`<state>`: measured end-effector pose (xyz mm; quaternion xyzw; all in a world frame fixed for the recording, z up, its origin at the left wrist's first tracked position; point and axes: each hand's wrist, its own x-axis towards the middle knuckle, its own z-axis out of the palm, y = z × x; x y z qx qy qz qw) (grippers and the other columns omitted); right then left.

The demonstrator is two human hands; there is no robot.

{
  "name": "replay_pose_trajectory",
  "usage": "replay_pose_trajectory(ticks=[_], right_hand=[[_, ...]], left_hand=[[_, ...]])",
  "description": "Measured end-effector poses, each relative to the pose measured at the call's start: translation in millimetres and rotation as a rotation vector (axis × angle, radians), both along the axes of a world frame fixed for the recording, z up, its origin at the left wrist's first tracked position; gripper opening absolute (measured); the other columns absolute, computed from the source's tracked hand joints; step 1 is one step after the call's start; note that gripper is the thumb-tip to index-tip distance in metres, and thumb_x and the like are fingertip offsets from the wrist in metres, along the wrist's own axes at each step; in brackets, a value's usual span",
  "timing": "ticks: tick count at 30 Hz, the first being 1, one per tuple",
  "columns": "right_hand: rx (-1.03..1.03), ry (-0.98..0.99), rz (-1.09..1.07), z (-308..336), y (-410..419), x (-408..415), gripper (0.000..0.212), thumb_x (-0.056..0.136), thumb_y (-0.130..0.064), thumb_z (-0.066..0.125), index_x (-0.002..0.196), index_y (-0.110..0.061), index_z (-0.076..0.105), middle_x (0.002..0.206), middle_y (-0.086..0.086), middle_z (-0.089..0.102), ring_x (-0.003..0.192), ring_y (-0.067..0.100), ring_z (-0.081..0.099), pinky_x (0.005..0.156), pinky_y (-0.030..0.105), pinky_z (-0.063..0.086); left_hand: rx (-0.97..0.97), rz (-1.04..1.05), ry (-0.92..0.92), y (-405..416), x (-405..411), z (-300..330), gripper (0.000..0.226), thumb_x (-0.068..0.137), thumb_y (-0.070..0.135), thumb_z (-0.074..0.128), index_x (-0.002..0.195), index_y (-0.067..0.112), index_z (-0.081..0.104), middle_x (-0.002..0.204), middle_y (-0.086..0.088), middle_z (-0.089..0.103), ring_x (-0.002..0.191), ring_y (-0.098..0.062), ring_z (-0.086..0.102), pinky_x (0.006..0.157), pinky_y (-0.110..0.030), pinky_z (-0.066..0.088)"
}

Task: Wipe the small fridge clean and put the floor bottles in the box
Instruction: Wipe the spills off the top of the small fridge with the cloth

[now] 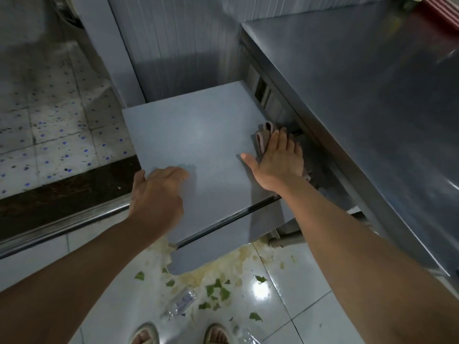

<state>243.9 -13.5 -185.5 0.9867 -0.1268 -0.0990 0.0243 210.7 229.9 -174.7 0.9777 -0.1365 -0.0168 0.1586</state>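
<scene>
The small grey fridge [198, 145] stands below me, its flat top facing the camera. My right hand [278, 157] lies flat on a pinkish-grey cloth [264, 136] at the top's right edge, pressing it down with the fingers spread. My left hand [156, 194] rests on the top's front-left corner, fingers curled over the surface, holding nothing. A clear plastic bottle [180, 305] lies on the floor in front of the fridge. A second clear bottle [246, 335] lies by my right foot, partly cut off by the frame's edge.
A stainless steel counter [360, 95] runs along the right, close against the fridge. The white tiled floor [285, 306] carries a yellowish spill and green leaf scraps. A metal threshold rail [62, 227] and a speckled tiled floor lie to the left.
</scene>
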Motion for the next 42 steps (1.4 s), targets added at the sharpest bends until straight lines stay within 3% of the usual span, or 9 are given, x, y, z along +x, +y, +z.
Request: replay_pose_trajectory(ticks=[9, 13, 16, 23, 28, 34, 38, 40, 42], right_hand=[[-0.011, -0.018, 0.221, -5.8, -21.3, -110.5, 0.102, 0.075, -0.080, -0.012, 0.147, -0.008, -0.014, 0.157, 0.014, -0.013, 0.144, 0.029, -0.015, 0.115, 0.043, -0.009], [-0.025, -0.014, 0.236, -9.6, -34.4, -138.1, 0.099, 0.081, -0.079, -0.002, 0.151, -0.008, -0.001, 0.158, 0.012, -0.005, 0.146, 0.029, -0.006, 0.117, 0.045, -0.001], [-0.027, -0.014, 0.273, -12.2, -43.4, -121.7, 0.099, 0.077, -0.081, -0.010, 0.148, -0.012, -0.018, 0.157, 0.012, -0.017, 0.144, 0.028, -0.018, 0.116, 0.046, -0.009], [0.000, -0.080, 0.303, -10.1, -35.1, -72.2, 0.099, 0.077, -0.078, -0.010, 0.150, -0.012, -0.007, 0.159, 0.013, -0.002, 0.147, 0.028, -0.004, 0.115, 0.043, -0.008], [0.170, -0.080, 0.298, -18.0, 33.0, -107.5, 0.093, 0.079, -0.077, -0.010, 0.149, -0.016, -0.015, 0.157, 0.010, -0.018, 0.145, 0.028, -0.014, 0.117, 0.044, -0.005], [0.263, -0.062, 0.548, -24.2, 152.2, -149.8, 0.078, 0.087, -0.070, 0.005, 0.149, -0.027, -0.013, 0.157, 0.008, -0.022, 0.143, 0.026, -0.024, 0.118, 0.044, -0.008], [0.129, -0.079, 0.758, -21.2, 134.9, -156.0, 0.072, 0.090, -0.067, 0.009, 0.148, -0.028, -0.008, 0.157, 0.005, -0.017, 0.145, 0.024, -0.017, 0.118, 0.043, -0.004], [0.117, -0.110, 0.679, -19.9, 104.0, -149.9, 0.075, 0.089, -0.068, 0.003, 0.150, -0.025, -0.008, 0.157, 0.005, -0.013, 0.145, 0.022, -0.012, 0.119, 0.043, 0.003], [0.097, -0.082, 0.482, -21.0, 64.6, -140.3, 0.080, 0.086, -0.070, -0.006, 0.149, -0.023, -0.016, 0.157, 0.005, -0.018, 0.144, 0.021, -0.015, 0.118, 0.042, 0.001]], left_hand=[[0.102, 0.050, 0.011, -16.1, -7.8, 2.7, 0.041, 0.070, -0.001, 0.060, 0.106, 0.019, 0.061, 0.108, -0.001, 0.065, 0.110, -0.027, 0.055, 0.097, -0.044, 0.033], [0.111, 0.033, -0.013, -13.8, -24.0, 4.8, 0.035, 0.068, -0.002, 0.066, 0.101, 0.010, 0.064, 0.107, -0.011, 0.066, 0.101, -0.035, 0.058, 0.084, -0.048, 0.042], [0.120, -0.004, -0.016, -3.4, -36.0, 4.9, 0.035, 0.067, -0.001, 0.070, 0.099, 0.008, 0.062, 0.106, -0.012, 0.065, 0.090, -0.037, 0.060, 0.076, -0.047, 0.044], [-0.067, -0.118, -0.011, 12.7, -43.6, -1.6, 0.043, 0.069, -0.006, 0.068, 0.111, 0.002, 0.062, 0.125, -0.017, 0.059, 0.101, -0.042, 0.057, 0.083, -0.052, 0.048], [-0.101, -0.046, 0.001, 29.2, -58.3, -6.2, 0.051, 0.069, -0.015, 0.063, 0.118, 0.001, 0.060, 0.130, -0.016, 0.054, 0.112, -0.040, 0.052, 0.094, -0.054, 0.045], [-0.179, 0.061, 0.036, 58.0, -77.5, -0.4, 0.049, 0.080, -0.008, 0.053, 0.127, 0.009, 0.052, 0.132, -0.011, 0.052, 0.118, -0.030, 0.047, 0.101, -0.043, 0.040], [-0.245, 0.094, 0.073, 71.4, -92.8, 1.2, 0.052, 0.081, -0.006, 0.054, 0.131, 0.009, 0.048, 0.131, -0.012, 0.051, 0.120, -0.029, 0.045, 0.102, -0.041, 0.037], [-0.261, 0.049, 0.067, 71.4, -99.3, 2.3, 0.052, 0.080, -0.003, 0.055, 0.131, 0.006, 0.048, 0.129, -0.014, 0.053, 0.119, -0.030, 0.047, 0.101, -0.042, 0.039], [-0.288, -0.005, 0.057, 67.9, -104.5, 2.3, 0.050, 0.080, 0.008, 0.053, 0.130, 0.008, 0.050, 0.128, -0.014, 0.054, 0.116, -0.031, 0.049, 0.097, -0.042, 0.043]])
